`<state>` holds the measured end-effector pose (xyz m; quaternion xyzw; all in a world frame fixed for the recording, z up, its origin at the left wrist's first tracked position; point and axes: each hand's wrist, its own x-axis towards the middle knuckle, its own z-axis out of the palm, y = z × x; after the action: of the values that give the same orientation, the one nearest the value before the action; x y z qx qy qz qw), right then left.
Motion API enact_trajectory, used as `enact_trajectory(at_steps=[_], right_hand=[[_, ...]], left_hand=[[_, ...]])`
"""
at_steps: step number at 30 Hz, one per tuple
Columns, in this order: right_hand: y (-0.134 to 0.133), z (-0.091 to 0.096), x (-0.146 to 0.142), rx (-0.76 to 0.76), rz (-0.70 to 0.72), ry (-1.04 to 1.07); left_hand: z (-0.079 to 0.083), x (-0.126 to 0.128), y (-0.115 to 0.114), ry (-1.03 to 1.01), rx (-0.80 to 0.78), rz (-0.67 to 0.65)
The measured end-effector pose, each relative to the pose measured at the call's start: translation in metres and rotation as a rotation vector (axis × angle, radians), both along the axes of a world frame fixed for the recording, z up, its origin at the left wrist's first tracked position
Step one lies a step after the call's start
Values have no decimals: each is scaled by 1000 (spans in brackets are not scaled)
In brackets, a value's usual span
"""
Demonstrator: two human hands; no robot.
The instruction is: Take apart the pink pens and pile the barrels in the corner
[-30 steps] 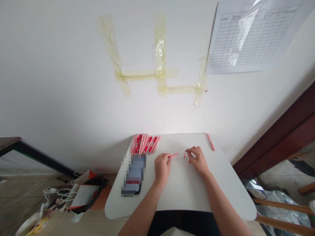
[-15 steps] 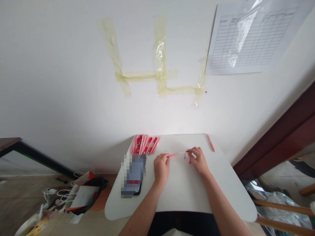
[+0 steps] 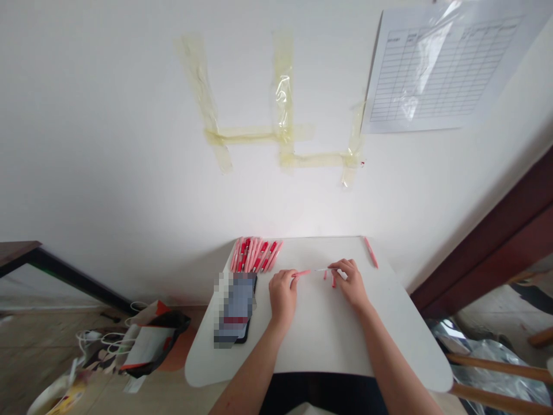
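My left hand [image 3: 284,294] is closed on a pink pen barrel [image 3: 304,272], which points to the right. In the fingers of my right hand [image 3: 348,280] is a thin, pale pen refill [image 3: 322,269], its tip facing the barrel with a small gap between them. Two small pink pen parts, a shorter one [image 3: 325,275] and a longer one [image 3: 333,282], are on the table just left of my right hand. Several pink and red pens [image 3: 254,255] lie in a row at the table's back left. One more pink pen [image 3: 370,252] rests at the back right.
The white table [image 3: 322,346] stands against a wall with yellowed tape [image 3: 283,104] and a printed sheet [image 3: 449,69]. A phone [image 3: 237,308], partly blurred, lies on the table's left side. Bags [image 3: 159,340] are on the floor at left; wooden bars [image 3: 496,365] are at right.
The refill's tip has drawn slightly to the right, and a gap now shows between it and the barrel. Both hands are nearly in the same place.
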<state>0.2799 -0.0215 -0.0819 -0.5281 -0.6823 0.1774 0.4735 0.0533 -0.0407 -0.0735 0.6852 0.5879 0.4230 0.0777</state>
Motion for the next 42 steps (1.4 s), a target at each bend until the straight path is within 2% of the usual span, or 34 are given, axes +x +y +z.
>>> enact_trajectory(at_steps=[28,37,42], right_hand=[[-7,9,-12,34,99,-27],[-5,2,-23,68,136,-84],[-7,2,-23,78,112,-20]], left_hand=[[3,2,-2,16,6,-56],[2,5,-2,74,23,-110],[4,4,-2,57,12,-92]])
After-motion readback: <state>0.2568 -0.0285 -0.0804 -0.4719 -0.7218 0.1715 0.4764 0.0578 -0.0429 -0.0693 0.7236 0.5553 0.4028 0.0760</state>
